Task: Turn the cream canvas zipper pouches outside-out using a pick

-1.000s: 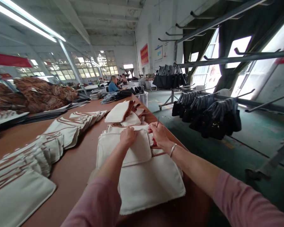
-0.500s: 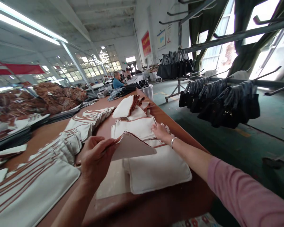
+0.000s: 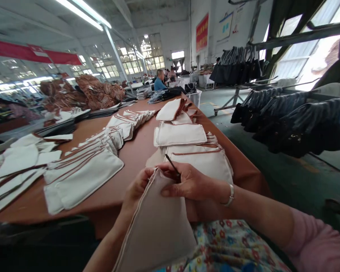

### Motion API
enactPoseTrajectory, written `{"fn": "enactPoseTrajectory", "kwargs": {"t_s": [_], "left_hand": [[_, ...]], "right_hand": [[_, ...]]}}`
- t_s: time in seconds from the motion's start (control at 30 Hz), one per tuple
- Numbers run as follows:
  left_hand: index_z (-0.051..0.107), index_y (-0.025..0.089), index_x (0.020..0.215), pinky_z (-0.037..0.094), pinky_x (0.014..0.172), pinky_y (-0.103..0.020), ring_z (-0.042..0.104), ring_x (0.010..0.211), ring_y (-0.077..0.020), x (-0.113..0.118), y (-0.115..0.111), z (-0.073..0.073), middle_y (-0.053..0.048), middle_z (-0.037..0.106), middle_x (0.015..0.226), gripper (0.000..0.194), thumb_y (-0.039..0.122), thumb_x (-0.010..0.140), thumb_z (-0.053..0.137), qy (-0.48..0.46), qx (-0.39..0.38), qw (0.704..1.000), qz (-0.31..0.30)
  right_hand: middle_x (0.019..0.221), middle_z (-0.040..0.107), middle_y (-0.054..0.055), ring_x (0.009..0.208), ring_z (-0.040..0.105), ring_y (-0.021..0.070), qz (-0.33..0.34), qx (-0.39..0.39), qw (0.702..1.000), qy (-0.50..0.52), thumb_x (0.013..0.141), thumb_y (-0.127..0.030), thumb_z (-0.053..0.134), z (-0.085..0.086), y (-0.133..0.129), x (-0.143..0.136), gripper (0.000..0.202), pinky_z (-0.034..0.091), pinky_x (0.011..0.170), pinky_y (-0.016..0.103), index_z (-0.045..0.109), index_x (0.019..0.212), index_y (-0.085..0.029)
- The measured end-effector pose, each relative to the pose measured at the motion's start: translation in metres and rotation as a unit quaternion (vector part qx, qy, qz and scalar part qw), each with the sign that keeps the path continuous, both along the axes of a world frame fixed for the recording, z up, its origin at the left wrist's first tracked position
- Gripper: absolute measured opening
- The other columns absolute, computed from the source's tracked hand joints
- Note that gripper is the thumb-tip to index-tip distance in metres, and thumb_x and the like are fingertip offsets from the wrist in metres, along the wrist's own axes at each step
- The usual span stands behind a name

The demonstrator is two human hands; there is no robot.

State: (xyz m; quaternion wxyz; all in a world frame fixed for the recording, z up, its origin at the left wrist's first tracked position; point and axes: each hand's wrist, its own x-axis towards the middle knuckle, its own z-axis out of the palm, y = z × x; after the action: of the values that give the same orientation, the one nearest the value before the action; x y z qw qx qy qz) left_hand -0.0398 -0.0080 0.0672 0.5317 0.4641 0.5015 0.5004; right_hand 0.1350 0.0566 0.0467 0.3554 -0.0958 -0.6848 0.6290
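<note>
The pale fabric piece [image 3: 158,226] has been brought clear of the bench [image 3: 138,147] and over the floral cloth [image 3: 232,245]; both hands are thereby occupied. Its upper corner is gripped by the left hand [image 3: 137,187] and pinched by the right hand [image 3: 191,181], in which a slim dark tool [image 3: 172,164] (exact type indistinct) is also held. The view of the stacked pieces [image 3: 201,162] beyond is partly blocked by the right hand.
</note>
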Motion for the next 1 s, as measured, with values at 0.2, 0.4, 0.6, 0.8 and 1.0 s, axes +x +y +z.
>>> {"fn": "enactPoseTrajectory", "kwargs": {"t_s": [0.2,0.4,0.6,0.8,1.0], "left_hand": [[0.062,0.017,0.084,0.044,0.066,-0.022,0.054,0.072,-0.0136,-0.028,-0.016,-0.001,0.000,0.058,0.078,0.020,0.037,0.085,0.068,0.226,0.068,0.968,-0.091],[0.062,0.017,0.089,0.044,0.071,-0.023,0.052,0.079,-0.0149,-0.037,-0.016,-0.015,0.000,0.057,0.084,0.010,0.026,0.086,0.063,0.285,-0.018,0.936,-0.206],[0.061,0.014,0.101,0.045,0.079,-0.028,0.056,0.089,-0.0183,-0.015,-0.020,-0.024,-0.006,0.062,0.097,0.030,0.030,0.078,0.073,0.057,-0.107,0.953,-0.276],[0.063,0.013,0.087,0.040,0.068,-0.022,0.049,0.075,-0.0121,0.001,-0.019,-0.031,-0.001,0.056,0.082,0.022,0.030,0.081,0.075,0.031,-0.095,0.969,-0.225],[0.069,0.013,0.082,0.043,0.074,-0.025,0.054,0.080,-0.0145,0.010,-0.017,-0.029,-0.002,0.061,0.085,0.017,0.025,0.076,0.079,-0.026,-0.112,0.968,-0.223]], "right_hand": [[0.078,0.057,-0.001,0.068,0.051,0.0093,-0.053,0.002,0.997,-0.062,0.077,-0.029,0.077,-0.021,-0.009,0.011,0.032,0.042,0.061,0.020,0.062,0.100,-0.013],[0.072,0.055,-0.002,0.066,0.048,0.0095,-0.100,0.148,0.974,-0.140,0.083,-0.023,0.068,-0.034,-0.019,0.032,0.013,0.038,0.062,0.022,0.060,0.079,-0.013],[0.075,0.061,0.000,0.067,0.053,0.0105,-0.081,0.147,0.978,-0.124,0.084,-0.023,0.067,-0.049,-0.027,0.038,0.012,0.042,0.064,0.022,0.063,0.083,-0.012],[0.076,0.060,0.000,0.068,0.051,0.0104,-0.053,0.117,0.981,-0.147,0.085,-0.026,0.068,-0.041,-0.027,0.049,0.015,0.041,0.063,0.022,0.062,0.084,-0.012],[0.085,0.062,0.001,0.074,0.051,0.0113,-0.023,0.134,0.969,-0.207,0.087,-0.026,0.065,-0.024,-0.026,0.056,0.020,0.043,0.069,0.024,0.059,0.100,-0.013]]}}
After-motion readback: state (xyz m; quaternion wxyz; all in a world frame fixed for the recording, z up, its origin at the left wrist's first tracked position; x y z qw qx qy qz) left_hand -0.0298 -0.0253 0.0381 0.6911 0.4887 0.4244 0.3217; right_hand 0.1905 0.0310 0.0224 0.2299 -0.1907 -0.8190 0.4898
